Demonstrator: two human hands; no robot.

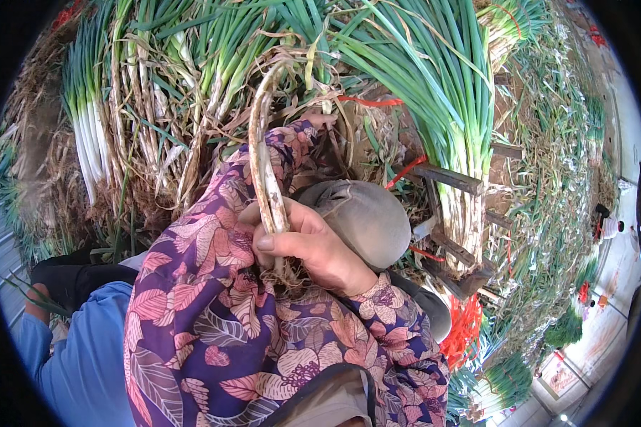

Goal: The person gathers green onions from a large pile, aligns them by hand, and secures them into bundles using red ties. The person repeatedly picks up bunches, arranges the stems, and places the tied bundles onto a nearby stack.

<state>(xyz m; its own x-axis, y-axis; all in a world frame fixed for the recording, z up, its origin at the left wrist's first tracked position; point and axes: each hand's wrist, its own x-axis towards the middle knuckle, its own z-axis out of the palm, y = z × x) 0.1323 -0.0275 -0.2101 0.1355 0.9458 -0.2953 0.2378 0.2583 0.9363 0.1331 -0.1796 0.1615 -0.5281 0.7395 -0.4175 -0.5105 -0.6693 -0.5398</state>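
Observation:
My right hand [320, 240] grips a few spring onions [270, 176] low on their stalks, in front of my chest. Their roots [291, 277] hang below my fist. Brown, dirty outer skin covers the stalks, which bend over at the top. Farther forward, my left hand [320, 118] lies among dry leaves at the end of its flowered sleeve [286, 141]. A pale stalk [327, 104] shows at its fingertips; whether the fingers grip it is unclear. My knee [363, 219] in grey cloth rises beside my right hand.
Unpeeled spring onions [144, 117] lie ahead, beside a row with clean white stems [88, 139]. A large bunch [459, 144] stands in a wooden frame [448, 179] at right, near red ties [462, 331]. Leaf scraps [550, 187] cover the ground. A person in blue [83, 352] sits at left.

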